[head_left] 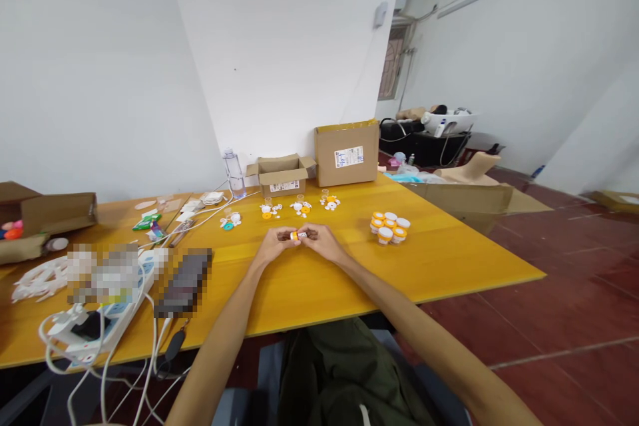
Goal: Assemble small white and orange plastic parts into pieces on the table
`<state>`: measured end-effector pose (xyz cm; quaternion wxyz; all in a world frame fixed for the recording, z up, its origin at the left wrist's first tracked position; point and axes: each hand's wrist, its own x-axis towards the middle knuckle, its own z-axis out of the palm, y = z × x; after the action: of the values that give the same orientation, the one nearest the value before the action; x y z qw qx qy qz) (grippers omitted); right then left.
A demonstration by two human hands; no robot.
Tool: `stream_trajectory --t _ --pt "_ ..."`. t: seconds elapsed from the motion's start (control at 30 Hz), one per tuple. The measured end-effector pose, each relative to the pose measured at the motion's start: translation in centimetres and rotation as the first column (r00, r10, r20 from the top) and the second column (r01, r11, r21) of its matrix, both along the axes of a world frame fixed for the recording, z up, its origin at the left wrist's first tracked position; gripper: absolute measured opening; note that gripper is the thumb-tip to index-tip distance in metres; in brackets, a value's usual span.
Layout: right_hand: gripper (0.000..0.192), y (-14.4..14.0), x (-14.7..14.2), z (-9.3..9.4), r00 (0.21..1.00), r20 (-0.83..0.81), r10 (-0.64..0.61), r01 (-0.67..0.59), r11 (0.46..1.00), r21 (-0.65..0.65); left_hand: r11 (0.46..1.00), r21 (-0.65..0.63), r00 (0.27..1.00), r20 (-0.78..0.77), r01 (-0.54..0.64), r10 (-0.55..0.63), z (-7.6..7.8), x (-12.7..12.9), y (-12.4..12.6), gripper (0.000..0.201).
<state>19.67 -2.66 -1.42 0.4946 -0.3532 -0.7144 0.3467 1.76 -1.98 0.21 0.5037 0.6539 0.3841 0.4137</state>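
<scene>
Small piece: a little orange-and-white part (298,235) sits between the two hands over the middle of the yellow table (449,259), too small to tell its exact form.
Left hand: the left hand (273,244) pinches the part's left end, fingers curled close around it and wrist resting on the tabletop.
Right hand: the right hand (322,241) pinches the other end in the same narrow grip — the two sets of fingertips nearly meet over the part.
Finished-looking group: a tight cluster of small jars (389,226) with orange and white lids stands to the right of the hands, near them but apart.
Loose sets: four little groups of white and orange pieces (300,207) lie in a row beyond the hands, toward the wall — each beside a small clear cup.
Progress, as a judgement: several jars look complete, one piece is in hand, and the four laid-out sets appear untouched, so the work seems somewhere past its start with a fair share left.
Boxes: an open cardboard box (282,175) and a taller closed carton (347,152) stand at the table's far edge, by a clear bottle (233,173).
Left side: a white power strip (120,309) with cables lies well apart from the hands.
</scene>
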Motion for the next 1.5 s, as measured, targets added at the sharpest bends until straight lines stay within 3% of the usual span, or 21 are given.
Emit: stream_trajectory --t 0.4,0.9,1.17,1.5 --pt "0.027 0.4 0.1 -0.6 0.991 -0.12 0.054 -0.063 0.995 -0.076 0.997 -0.019 0.997 -0.018 0.073 -0.073 0.6 -0.2 -0.5 0.038" --pt "0.03 0.6 0.3 -0.6 0.978 -0.194 0.079 -0.111 0.981 -0.159 0.998 -0.032 0.999 -0.005 0.049 -0.049 0.6 -0.3 -0.4 0.035" --pt "0.027 0.7 0.1 -0.3 0.965 -0.261 -0.018 -0.037 0.978 -0.204 0.999 0.025 0.999 -0.043 -0.031 0.032 0.5 -0.5 0.0 0.032" --pt "0.042 0.3 0.2 0.0 0.935 -0.338 -0.108 0.047 0.982 -0.185 0.995 0.079 0.994 -0.082 -0.067 0.073 -0.3 -0.6 0.5 0.03"
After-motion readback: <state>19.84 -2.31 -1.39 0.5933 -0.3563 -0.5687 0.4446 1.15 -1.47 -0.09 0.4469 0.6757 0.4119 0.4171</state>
